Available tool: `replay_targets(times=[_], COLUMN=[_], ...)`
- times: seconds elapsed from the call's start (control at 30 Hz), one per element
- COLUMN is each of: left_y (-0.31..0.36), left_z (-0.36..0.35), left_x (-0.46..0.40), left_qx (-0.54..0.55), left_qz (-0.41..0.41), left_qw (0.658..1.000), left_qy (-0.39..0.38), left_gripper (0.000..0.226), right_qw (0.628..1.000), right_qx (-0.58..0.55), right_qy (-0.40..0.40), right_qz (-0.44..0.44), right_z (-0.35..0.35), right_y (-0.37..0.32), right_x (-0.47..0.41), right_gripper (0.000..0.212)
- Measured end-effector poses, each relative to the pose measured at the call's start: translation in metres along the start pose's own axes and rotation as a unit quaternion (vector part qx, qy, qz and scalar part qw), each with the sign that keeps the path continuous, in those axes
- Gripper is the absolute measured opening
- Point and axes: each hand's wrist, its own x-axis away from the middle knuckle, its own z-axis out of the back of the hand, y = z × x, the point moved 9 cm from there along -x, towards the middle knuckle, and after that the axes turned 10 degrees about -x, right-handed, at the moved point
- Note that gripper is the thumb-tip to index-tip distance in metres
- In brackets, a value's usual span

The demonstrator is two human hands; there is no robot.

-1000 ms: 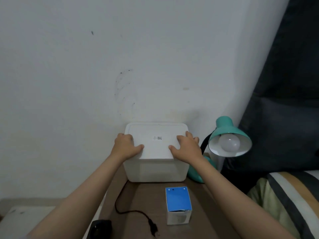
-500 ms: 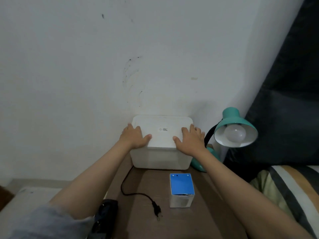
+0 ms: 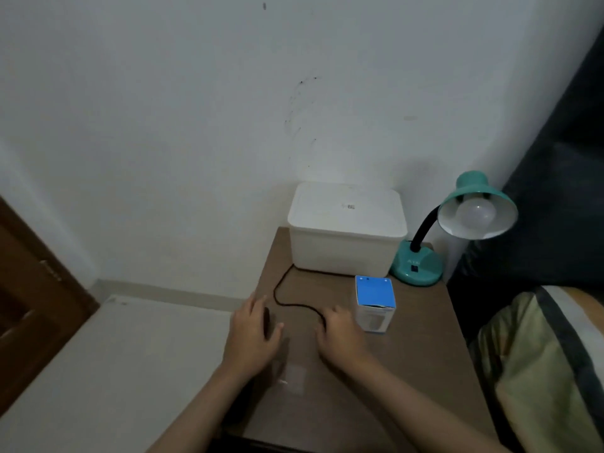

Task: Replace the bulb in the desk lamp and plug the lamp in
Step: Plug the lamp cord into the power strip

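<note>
we are resting our left hand and right hand, both unclenched and holding nothing, beside the lamp cord near the bulb box.

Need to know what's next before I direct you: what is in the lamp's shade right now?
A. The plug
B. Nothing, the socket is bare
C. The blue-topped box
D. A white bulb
D: a white bulb sits inside the shade of the lamp, while the box stands on the table.
</note>
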Motion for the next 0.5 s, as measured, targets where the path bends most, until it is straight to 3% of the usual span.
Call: replay_targets(times=[0.1, 0.27, 0.37, 0.5], left_y=[-0.027, -0.05, -0.05, -0.048], left_z=[-0.005, -0.012, -0.013, -0.012], left_x=[0.03, 0.056, 0.06, 0.062], left_qx=[-0.026, -0.027, -0.001, 0.02], left_qz=[0.019, 0.058, 0.066, 0.071], left_qw=[0.999, 0.998, 0.998, 0.997], left_qy=[0.008, -0.011, -0.009, 0.014], left_gripper=[0.076, 0.071, 0.07, 0.069], right_qw=[0.998, 0.994, 0.972, 0.878], right_qx=[0.05, 0.027, -0.092, -0.385], right_qy=[0.017, 0.021, -0.018, -0.046], right_qz=[-0.039, -0.108, -0.217, -0.281], right_z=[-0.014, -0.016, -0.026, -0.048], right_y=[0.015, 0.015, 0.02, 0.006], right_x=[-0.002, -0.003, 0.0, 0.004], right_gripper=[0.026, 0.015, 0.014, 0.014])
